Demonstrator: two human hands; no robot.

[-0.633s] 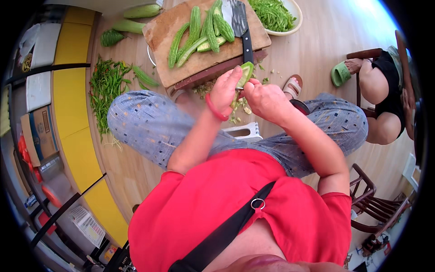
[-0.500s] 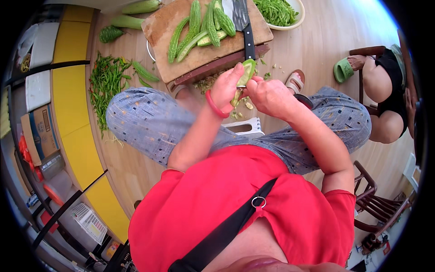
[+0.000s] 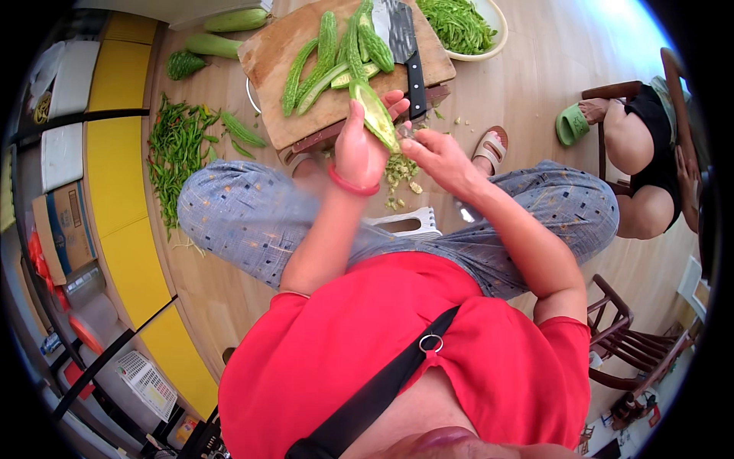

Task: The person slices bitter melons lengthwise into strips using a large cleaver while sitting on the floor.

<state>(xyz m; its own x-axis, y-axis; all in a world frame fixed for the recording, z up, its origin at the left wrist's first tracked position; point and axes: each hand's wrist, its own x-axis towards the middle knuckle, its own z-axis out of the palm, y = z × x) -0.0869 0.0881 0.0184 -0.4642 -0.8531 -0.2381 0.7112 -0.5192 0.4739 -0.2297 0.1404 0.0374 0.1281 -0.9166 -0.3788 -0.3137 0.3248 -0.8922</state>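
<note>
My left hand (image 3: pixel 357 157) holds a halved bitter melon (image 3: pixel 375 115), palm up, its hollowed pale side showing. In my right hand (image 3: pixel 447 162) is a metal spoon (image 3: pixel 405 131), mostly hidden by the fingers, at the melon's near end. Just beyond my hands stands a wooden cutting board (image 3: pixel 264 57). Several bitter melons (image 3: pixel 326 47) lie on it, some of them cut pieces. To their right rests a wide-bladed knife (image 3: pixel 416 84) with a black handle. Pale seeds and pith scraps (image 3: pixel 399 174) lie on the floor below my hands.
A pale bowl (image 3: pixel 501 34) of sliced greens stands at the far right of the board. On the floor at left are a pile of peppers (image 3: pixel 176 145) and long green gourds (image 3: pixel 214 46). Yellow drawers (image 3: pixel 126 168) line the left. A person (image 3: pixel 638 141) sits at right.
The halved melon has moved forward and left, nearer the board, and its hollow side is now more visible. My left hand has opened out beneath it; the right hand has lowered slightly.
</note>
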